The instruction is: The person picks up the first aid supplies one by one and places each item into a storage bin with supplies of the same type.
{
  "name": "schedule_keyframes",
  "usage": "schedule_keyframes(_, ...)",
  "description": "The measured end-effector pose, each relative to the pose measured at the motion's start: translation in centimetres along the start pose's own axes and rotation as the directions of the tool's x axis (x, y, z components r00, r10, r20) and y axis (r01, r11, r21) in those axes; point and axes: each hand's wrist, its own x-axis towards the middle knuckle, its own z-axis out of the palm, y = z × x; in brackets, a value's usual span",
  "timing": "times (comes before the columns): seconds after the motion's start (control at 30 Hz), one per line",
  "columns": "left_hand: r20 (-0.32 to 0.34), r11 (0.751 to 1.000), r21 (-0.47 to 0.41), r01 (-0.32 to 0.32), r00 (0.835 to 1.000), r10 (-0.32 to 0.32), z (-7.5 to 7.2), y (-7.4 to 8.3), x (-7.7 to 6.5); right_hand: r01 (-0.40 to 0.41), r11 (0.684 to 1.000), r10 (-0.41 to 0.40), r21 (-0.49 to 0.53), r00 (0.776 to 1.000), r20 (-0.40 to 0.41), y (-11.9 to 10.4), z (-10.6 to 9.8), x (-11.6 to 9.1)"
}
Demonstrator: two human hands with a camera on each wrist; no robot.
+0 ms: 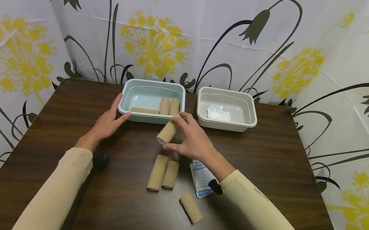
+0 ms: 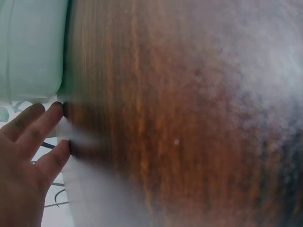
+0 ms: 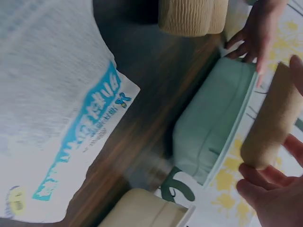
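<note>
My right hand (image 1: 195,138) pinches a cardboard tube (image 1: 168,130), tilted, just in front of the light blue bin (image 1: 150,118). In the right wrist view the same tube (image 3: 272,118) lies between thumb and fingertips. Inside the bin are two short tubes (image 1: 164,106) side by side and a longer tube (image 1: 144,110) lying along the front wall. My left hand (image 1: 108,122) rests at the bin's left end, thumb by the front rim and fingers spread along the side. On the table, two tubes (image 1: 157,173) lie next to each other, and another tube (image 1: 191,208) lies nearer me.
A beige bin (image 1: 225,125) stands right of the blue one, with a crumpled white plastic packet (image 1: 218,112) inside. White-and-blue printed packets (image 1: 202,178) lie under my right forearm. A flowered curtain (image 1: 180,28) hangs behind the dark wooden table (image 1: 117,205).
</note>
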Motion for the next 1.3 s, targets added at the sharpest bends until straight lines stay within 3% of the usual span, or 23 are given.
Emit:
schedule_keyframes(0.13,0.000,1.000,-0.002,0.010,1.000,-0.010,0.0,0.2,0.2,-0.054,0.998,0.055,0.038,0.998,-0.019,0.1,0.6,2.0)
schedule_keyframes(0.4,0.005,1.000,0.001,0.021,1.000,-0.021,0.0,0.1,0.1,-0.085,0.991,0.094,0.099,0.992,-0.083,-0.2,2.5,5.1)
schedule_keyframes(0.6,0.009,1.000,-0.001,0.024,1.000,-0.024,0.1,0.1,-0.1,-0.143,0.981,0.155,0.129,0.984,-0.088,-0.5,4.0,6.3)
schedule_keyframes(0.93,0.012,1.000,-0.011,0.025,1.000,-0.025,0.2,0.1,-0.1,-0.257,0.962,0.265,0.092,0.959,-0.095,-1.2,5.9,7.4)
schedule_keyframes(1.13,-0.006,1.000,-0.009,0.013,1.000,-0.013,0.3,-0.3,0.1,-0.244,0.970,0.244,0.017,0.970,-0.007,-1.0,6.1,7.1)
schedule_keyframes(1.3,-0.020,1.000,-0.009,0.015,1.000,-0.015,0.3,-0.4,0.3,-0.179,0.982,0.179,-0.059,0.984,-0.004,-0.4,6.2,6.4)
